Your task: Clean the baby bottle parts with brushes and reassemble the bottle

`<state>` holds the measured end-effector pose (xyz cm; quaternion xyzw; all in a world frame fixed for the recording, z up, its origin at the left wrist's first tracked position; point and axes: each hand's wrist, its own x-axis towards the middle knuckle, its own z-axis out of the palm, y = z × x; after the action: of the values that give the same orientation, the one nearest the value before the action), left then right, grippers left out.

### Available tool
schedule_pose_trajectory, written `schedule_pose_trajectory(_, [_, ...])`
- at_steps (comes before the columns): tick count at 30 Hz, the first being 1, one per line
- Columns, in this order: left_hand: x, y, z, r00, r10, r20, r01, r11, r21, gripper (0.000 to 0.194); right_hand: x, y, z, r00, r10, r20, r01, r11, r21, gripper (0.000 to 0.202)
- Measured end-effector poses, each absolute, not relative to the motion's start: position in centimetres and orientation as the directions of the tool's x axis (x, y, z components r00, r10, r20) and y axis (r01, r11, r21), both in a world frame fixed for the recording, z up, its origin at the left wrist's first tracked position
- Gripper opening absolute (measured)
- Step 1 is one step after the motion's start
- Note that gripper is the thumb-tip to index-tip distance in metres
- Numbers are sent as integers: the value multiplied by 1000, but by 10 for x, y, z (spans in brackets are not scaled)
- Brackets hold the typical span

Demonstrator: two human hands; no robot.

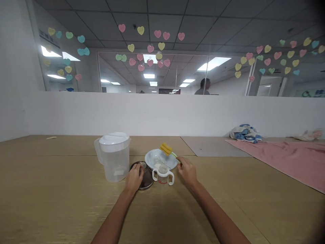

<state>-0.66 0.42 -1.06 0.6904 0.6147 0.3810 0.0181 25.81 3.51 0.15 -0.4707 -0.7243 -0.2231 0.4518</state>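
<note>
My right hand [187, 172] is closed on the green handle of a sponge bottle brush. Its yellow sponge head [166, 149] is over the far side of a white bowl [149, 156], which has some clear pieces in it. In front of the bowl stands a clear baby bottle [163, 177] with two white side handles and red lettering, open at the top. My left hand [134, 178] rests over a dark round tray [146, 181], its fingers curled beside a small clear round piece [143, 165]. Whether they grip that piece is hidden.
A translucent lidded pitcher [116, 162] stands left of the tray. At the back right lie a crumpled blue and white cloth [245, 133] and a pink cloth [286, 159]. A low white wall [162, 113] with glass above borders the table; a person [202, 87] is beyond it.
</note>
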Motion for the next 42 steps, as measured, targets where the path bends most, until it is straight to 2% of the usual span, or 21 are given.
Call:
schedule_pose_trajectory(5, [-6,1,-8,-9,907,420,912,-165,375,19,262,34,4,-37,541,840,940,303,-153,42])
schedule_pose_trajectory(12, [-7,6,-13,-16,899,439,917,-162,364,24,267,28,11,-138,501,854,912,400,-87,40])
schedule_pose_trajectory(18, [-7,8,-19,-13,771,636,915,-247,318,25,263,21,20,-160,467,869,924,380,-34,37])
schedule_pose_trajectory(21, [-6,8,-20,2,733,681,918,-271,289,23,265,22,20,-197,467,862,924,383,3,39])
schedule_pose_trajectory(26, [-6,10,-21,0,748,664,910,-275,310,22,267,25,19,-155,432,889,927,374,-20,38])
schedule_pose_trajectory(29, [-6,10,-22,-2,761,649,905,-274,325,21,265,26,17,-179,481,858,918,395,-30,37])
schedule_pose_trajectory(35, [-5,8,-21,-20,762,647,902,-265,341,21,265,32,10,-266,596,758,926,377,29,49])
schedule_pose_trajectory(39, [-4,8,-21,-8,767,641,894,-282,348,19,265,37,6,-294,596,747,938,331,105,52])
schedule_pose_trajectory(42, [-4,7,-21,-12,767,641,885,-291,364,18,261,38,4,-321,571,756,935,319,155,44])
